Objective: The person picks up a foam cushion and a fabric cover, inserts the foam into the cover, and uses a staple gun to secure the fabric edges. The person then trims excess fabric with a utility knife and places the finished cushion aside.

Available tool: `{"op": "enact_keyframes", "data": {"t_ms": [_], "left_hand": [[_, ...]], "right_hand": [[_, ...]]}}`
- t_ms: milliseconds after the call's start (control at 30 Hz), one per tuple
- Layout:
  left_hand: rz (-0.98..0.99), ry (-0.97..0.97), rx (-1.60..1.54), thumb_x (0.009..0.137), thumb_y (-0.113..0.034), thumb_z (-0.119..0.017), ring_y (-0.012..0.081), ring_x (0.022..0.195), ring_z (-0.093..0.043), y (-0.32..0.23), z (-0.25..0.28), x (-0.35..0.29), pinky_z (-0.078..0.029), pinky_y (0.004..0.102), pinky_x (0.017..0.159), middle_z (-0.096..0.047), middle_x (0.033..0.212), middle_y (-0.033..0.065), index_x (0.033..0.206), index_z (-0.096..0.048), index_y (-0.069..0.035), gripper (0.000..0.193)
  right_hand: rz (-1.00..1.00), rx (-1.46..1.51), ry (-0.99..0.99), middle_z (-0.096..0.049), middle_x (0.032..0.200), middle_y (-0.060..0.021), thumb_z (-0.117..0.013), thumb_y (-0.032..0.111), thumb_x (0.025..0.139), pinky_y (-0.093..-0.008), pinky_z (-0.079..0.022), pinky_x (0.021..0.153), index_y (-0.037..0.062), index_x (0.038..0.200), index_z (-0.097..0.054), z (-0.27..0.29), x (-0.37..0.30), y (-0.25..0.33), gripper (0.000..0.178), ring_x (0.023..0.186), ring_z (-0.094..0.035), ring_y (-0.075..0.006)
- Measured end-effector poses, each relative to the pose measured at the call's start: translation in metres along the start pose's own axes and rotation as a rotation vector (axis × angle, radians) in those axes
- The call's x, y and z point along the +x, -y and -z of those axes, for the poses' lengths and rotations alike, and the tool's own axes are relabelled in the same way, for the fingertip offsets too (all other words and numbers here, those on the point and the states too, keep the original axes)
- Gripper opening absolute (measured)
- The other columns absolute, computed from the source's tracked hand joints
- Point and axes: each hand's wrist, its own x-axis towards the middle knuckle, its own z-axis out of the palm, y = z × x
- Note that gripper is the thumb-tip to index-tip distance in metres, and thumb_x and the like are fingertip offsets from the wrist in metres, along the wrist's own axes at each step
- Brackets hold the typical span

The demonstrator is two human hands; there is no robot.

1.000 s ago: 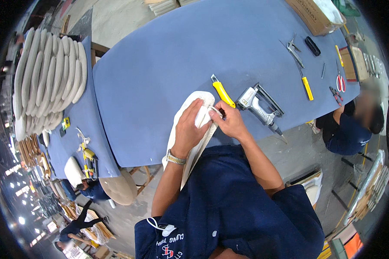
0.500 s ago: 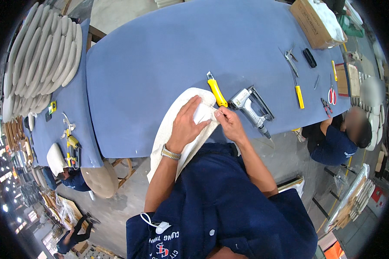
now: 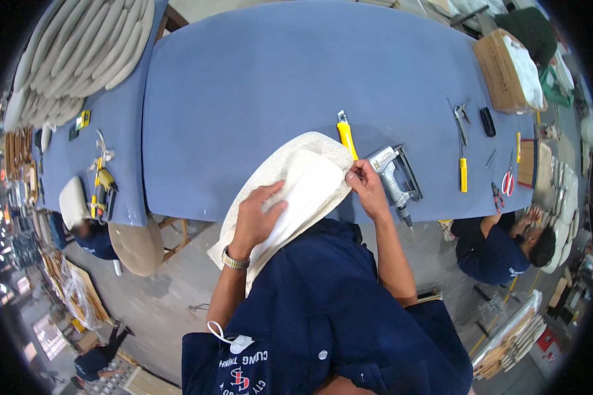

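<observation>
A long cream upholstery fabric piece lies across the table's front edge and hangs toward my lap. On it rests a smooth white padding layer. My left hand, with a metal watch at the wrist, is spread over the piece's left part, fingers apart. My right hand pinches the fabric's right edge between thumb and fingers. Just beyond that corner lies a yellow utility knife, partly covered by the fabric. A grey staple gun lies right of my right hand.
The blue-covered table also holds a yellow-handled screwdriver, red-handled scissors, pliers and a cardboard box. Stacked pale cushions stand at far left. A co-worker sits at right, another at left.
My left hand has drawn back toward me and lifted off the far end of the piece, uncovering more of the white padding. The right hand keeps its pinch. The view has shifted slightly.
</observation>
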Motion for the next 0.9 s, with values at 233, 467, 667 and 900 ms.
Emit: {"op": "enact_keyframes", "data": {"t_ms": [233, 467, 667, 900], "left_hand": [[0.009, 0.045, -0.393, 0.092, -0.006, -0.073, 0.0138, 0.081, -0.069, 0.0, 0.035, -0.063, -0.056, 0.0288, 0.078, -0.075, 0.111, 0.0111, 0.133, -0.062, 0.001, 0.043], [0.85, -0.705, -0.528, 0.102, -0.04, -0.061, 0.0134, 0.096, -0.064, 0.188, 0.027, -0.19, -0.052, 0.0315, 0.087, -0.07, 0.119, 0.0052, 0.141, -0.059, -0.005, 0.052], [0.654, -0.865, -1.456, 0.101, -0.025, -0.056, 0.0255, 0.13, -0.056, 0.139, -0.017, -0.175, -0.049, 0.0356, 0.107, -0.054, 0.147, 0.0154, 0.152, -0.043, -0.002, 0.058], [-0.153, -0.973, -1.171, 0.091, -0.005, -0.05, 0.0236, 0.134, -0.053, -0.026, 0.112, -0.124, -0.046, 0.035, 0.11, -0.047, 0.153, 0.0156, 0.155, -0.041, -0.002, 0.064]], "right_hand": [[0.084, -0.098, 0.036, -0.059, 0.128, -0.0081, -0.055, 0.003, 0.097, -0.0318, -0.043, 0.105, 0.0027, 0.135, -0.053, 0.002, 0.011, 0.017, 0.038, 0.118, -0.056, -0.0163], [-0.053, -0.409, 0.006, -0.061, 0.134, -0.0103, -0.049, 0.033, 0.108, -0.0343, -0.041, 0.108, 0.0081, 0.139, -0.058, -0.003, 0.025, 0.039, 0.041, 0.124, -0.054, -0.0207], [-0.131, -0.235, 0.087, -0.057, 0.14, -0.0114, -0.045, 0.022, 0.106, -0.036, -0.039, 0.112, 0.0055, 0.144, -0.054, -0.013, 0.046, 0.028, 0.043, 0.128, -0.053, -0.022], [-0.291, -0.276, 0.299, -0.054, 0.145, -0.0114, -0.049, 0.029, 0.106, -0.0354, -0.045, 0.105, 0.0035, 0.149, -0.048, -0.002, 0.035, -0.022, 0.05, 0.127, -0.054, -0.0204]]}}
